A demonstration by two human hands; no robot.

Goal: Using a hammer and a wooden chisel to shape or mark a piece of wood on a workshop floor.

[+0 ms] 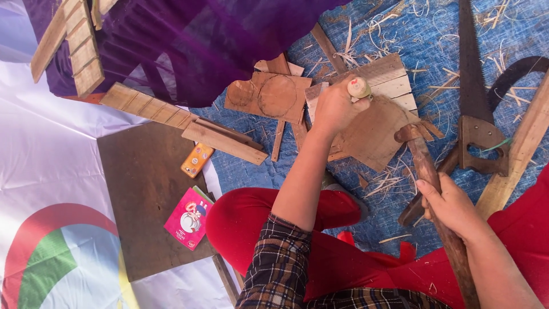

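The right hand (452,206) is wrapped around the wooden handle (440,206) of a hammer, low on the shaft, with the head (409,133) resting at the edge of a brown sheet (374,134). The left hand (334,106) is closed on a small pale, round-topped object (359,87), pressing it down where the sheet overlaps a slatted panel (389,80); what the object is cannot be made out. All of this lies on a blue tarp (503,34) strewn with shavings, in front of the person's red-clad knees. The hammer looks head-heavy and stiff, its handle worn and rough enough not to slip; a grip far from the head gives swing but less control. The sheet looks thin, light and likely to flex or skid, so it probably needs pinning near the working spot. The slats seem dry and may split near their ends. A handsaw (472,80) lies just right of the hammer, a plank (517,154) beside it, and a scrap with a drawn circle (277,94) sits to the left.
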